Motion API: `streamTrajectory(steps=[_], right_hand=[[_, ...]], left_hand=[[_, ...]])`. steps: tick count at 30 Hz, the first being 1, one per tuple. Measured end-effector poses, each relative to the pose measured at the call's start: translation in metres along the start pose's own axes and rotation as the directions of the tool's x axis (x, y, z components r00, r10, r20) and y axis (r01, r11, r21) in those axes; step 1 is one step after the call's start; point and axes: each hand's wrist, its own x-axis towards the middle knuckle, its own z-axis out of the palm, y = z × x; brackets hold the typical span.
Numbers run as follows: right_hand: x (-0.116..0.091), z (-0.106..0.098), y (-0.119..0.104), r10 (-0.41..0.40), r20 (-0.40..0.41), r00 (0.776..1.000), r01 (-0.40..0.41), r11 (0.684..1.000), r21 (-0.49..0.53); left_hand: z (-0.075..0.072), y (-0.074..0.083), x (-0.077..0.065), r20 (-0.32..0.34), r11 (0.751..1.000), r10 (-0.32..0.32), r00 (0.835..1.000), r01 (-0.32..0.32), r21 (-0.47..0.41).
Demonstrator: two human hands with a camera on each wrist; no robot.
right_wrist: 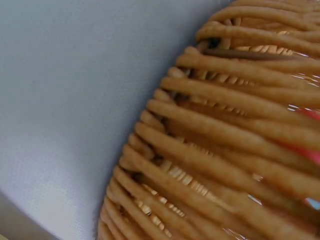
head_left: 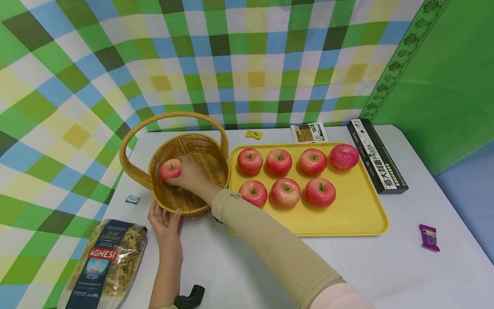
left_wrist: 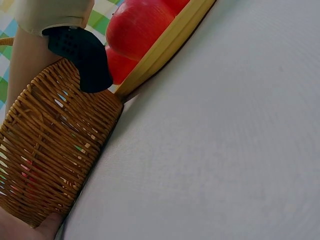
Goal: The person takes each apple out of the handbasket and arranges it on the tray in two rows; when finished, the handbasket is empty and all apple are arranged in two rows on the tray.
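Observation:
A brown wicker basket [head_left: 185, 208] with a tall arched handle stands at the left of the table. Inside it, my right hand [head_left: 191, 175] grips a red apple [head_left: 170, 170] close to the left wall. Against the near outer wall of the basket my left hand [head_left: 167, 221] rests with spread fingers, its thumb apart from them. The left wrist view shows the woven side [left_wrist: 55, 135] close up, with part of that hand [left_wrist: 22, 230] touching it low down. Only weave [right_wrist: 215, 135] and table fill the right wrist view; the right hand is hidden there.
Right beside the basket lies a yellow tray [head_left: 359, 214] holding several red apples [head_left: 285, 193]. A black pasta box [head_left: 378, 156] borders it. An Agnesi pasta bag [head_left: 104, 266] lies at front left. Small packets [head_left: 253, 134] and a purple wrapper [head_left: 429, 237] are scattered about.

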Motion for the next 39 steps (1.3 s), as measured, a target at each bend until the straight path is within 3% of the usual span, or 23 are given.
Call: streamTrajectory(steps=[11,17,24,31,39], right_hand=[[0.001,0.002,0.001,-0.016,-0.001,1.000,0.016,0.998,-0.053],[-0.003,-0.009,0.002,-0.031,-0.013,0.999,0.031,1.000,-0.004],[-0.016,-0.025,-0.001,-0.062,-0.012,0.998,0.062,0.998,-0.015],[-0.033,-0.046,0.003,-0.152,-0.042,0.987,0.155,0.984,0.084],[-0.066,-0.084,0.010,-0.212,-0.055,0.976,0.214,0.976,0.037]], left_hand=[[0.001,-0.001,0.001,-0.001,1.000,-0.008,1.000,0.008,-0.008],[0.002,-0.001,0.001,0.009,1.000,0.008,1.000,-0.008,0.001],[-0.001,0.000,0.000,0.003,0.999,-0.009,1.000,0.009,0.036],[-0.002,0.001,0.000,-0.002,0.999,-0.032,0.999,0.032,0.042],[-0.001,0.000,0.000,-0.011,0.999,-0.030,0.999,0.030,0.019]])
